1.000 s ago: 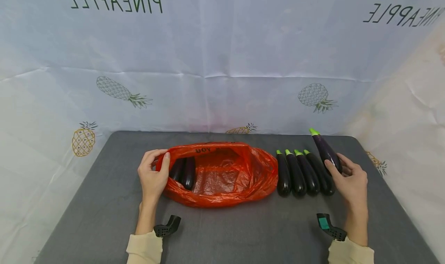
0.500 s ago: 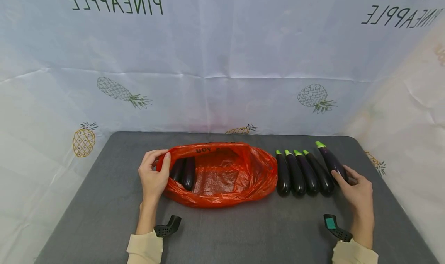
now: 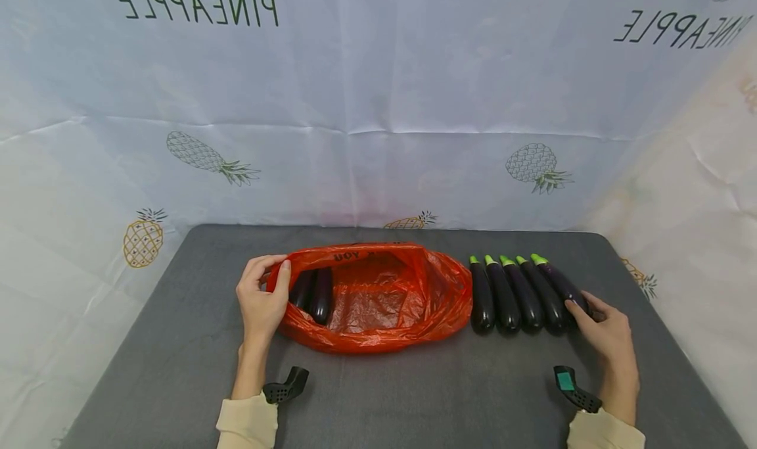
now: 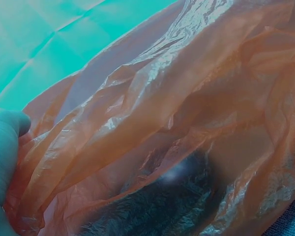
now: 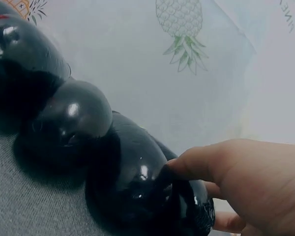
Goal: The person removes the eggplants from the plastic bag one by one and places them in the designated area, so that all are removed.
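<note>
My left hand (image 3: 260,304) pinches the left end of a red plastic bag (image 3: 378,339) between thumb and fingers. The bag lies with its mouth spread, and two dark eggplants (image 3: 321,296) are inside at its left. In the left wrist view, a dark shape (image 4: 157,206) shows through the thin plastic beside the left hand (image 4: 2,162). My right hand (image 3: 609,334) grips the lower end of an eggplant (image 3: 553,277) at the right end of a slanted row. Its thumb and fingers straddle that eggplant (image 5: 195,204) in the right wrist view. Several other eggplants (image 3: 508,301) fill out the row.
A grey cloth covers the table (image 3: 414,403). Behind it hangs a white pineapple-print curtain (image 3: 378,74). The bag's right end lies right beside the leftmost eggplant of the row. A black camera mount sits on each wrist.
My right hand has brought its eggplant down and slightly right, from raised above the row to lying alongside it. The left hand and the bag have stayed put.
</note>
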`<state>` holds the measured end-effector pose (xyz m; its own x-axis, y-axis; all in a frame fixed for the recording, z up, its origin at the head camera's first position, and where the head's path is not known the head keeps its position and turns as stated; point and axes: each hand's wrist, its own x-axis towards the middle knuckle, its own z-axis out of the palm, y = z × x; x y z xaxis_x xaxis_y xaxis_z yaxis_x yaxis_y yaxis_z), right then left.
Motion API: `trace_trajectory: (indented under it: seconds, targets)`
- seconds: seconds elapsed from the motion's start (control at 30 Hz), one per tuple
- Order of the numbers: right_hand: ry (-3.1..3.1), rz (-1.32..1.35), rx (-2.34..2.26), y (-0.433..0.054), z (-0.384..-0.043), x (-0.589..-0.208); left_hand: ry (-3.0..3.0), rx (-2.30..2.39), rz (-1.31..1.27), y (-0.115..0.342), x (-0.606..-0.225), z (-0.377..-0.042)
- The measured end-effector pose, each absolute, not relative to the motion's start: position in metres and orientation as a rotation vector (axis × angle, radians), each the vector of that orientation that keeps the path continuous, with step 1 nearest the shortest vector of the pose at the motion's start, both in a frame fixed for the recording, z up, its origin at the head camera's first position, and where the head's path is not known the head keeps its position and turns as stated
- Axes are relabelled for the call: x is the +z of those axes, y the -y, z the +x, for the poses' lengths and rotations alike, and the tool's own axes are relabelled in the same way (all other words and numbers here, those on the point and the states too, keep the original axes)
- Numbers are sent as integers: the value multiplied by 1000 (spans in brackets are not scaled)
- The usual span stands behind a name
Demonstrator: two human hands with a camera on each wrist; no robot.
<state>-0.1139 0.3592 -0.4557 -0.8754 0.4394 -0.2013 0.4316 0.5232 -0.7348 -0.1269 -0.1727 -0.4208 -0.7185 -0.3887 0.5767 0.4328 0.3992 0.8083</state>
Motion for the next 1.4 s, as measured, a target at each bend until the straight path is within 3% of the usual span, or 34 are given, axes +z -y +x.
trace_trajectory:
  seconds: [1.4]
  targets:
    - [2794,-681,1255,-356,-113,-460,1911,-1401,-46,173,-420,-126]
